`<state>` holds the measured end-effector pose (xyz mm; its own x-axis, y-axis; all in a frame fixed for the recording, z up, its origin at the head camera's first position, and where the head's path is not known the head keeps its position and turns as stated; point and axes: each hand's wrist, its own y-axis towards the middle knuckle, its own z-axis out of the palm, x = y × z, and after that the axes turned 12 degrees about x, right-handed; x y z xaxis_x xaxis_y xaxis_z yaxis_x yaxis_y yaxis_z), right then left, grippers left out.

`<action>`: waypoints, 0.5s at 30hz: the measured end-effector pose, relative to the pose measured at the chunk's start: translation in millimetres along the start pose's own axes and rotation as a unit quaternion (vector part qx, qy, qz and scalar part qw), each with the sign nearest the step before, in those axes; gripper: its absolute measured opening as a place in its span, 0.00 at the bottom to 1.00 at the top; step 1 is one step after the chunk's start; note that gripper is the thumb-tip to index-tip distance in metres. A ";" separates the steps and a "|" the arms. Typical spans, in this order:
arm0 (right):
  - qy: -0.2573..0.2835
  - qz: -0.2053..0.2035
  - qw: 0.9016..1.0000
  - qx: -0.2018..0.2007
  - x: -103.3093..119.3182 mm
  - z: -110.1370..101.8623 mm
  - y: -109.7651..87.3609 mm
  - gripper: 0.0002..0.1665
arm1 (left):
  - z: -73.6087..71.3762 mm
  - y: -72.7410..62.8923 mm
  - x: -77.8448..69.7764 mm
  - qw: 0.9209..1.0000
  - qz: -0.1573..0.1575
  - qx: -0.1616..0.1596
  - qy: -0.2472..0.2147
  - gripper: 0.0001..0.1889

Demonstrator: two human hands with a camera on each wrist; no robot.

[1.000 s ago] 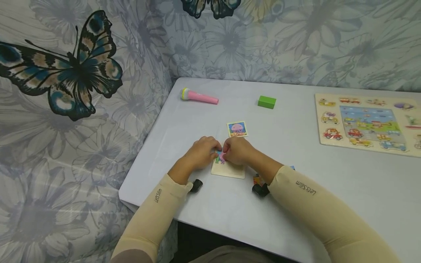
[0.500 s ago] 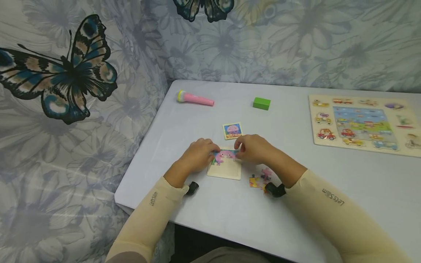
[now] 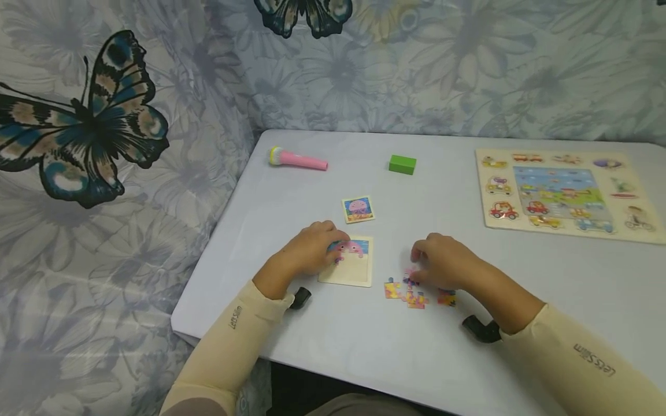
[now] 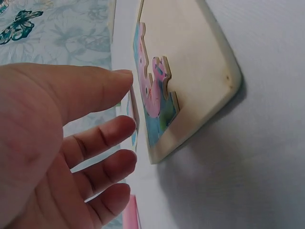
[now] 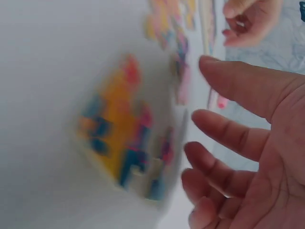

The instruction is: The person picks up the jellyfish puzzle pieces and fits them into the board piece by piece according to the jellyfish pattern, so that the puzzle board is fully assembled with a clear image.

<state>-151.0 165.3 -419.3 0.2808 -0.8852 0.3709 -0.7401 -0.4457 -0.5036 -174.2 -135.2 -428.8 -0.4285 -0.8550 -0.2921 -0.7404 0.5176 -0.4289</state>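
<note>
A small wooden puzzle board lies on the table, with joined pink-and-blue puzzle pieces along its far edge. My left hand is at the board's far left corner, thumb and fingers apart with nothing between them in the left wrist view. My right hand hovers over several loose jigsaw pieces to the board's right, its fingers loosely bent and holding nothing. In the right wrist view a blurred yellow-and-blue jigsaw piece lies below the fingers.
Beyond the board lies a small square picture of a pink octopus-like figure. A pink toy microphone and a green block are farther back. A large vehicle puzzle board lies at the right. Patterned cloth walls border the table.
My right hand has left the puzzle board and moved right and nearer, over the loose pieces. Another piece now shows in the board's far row. The left hand stays at the board.
</note>
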 end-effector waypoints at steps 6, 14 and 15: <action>0.014 -0.006 0.999 -0.046 0.7 18.7 -6.3 0.24 | -1.6 -1.7 2.4 1.000 0.003 0.021 -0.015 0.19; 0.084 -0.020 0.995 -0.050 0.7 16.7 -6.2 0.17 | -1.4 -1.3 8.0 0.999 0.016 0.029 -0.031 0.20; 0.095 -0.024 0.994 -0.050 0.4 14.9 -5.6 0.15 | -0.7 -1.0 8.7 0.999 0.017 0.030 -0.033 0.20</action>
<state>-137.6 165.4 -427.9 0.2042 -0.8173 0.5388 -0.7882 -0.4636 -0.4047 -177.5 -143.1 -430.3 -0.4168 -0.8338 -0.3620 -0.6927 0.5492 -0.4674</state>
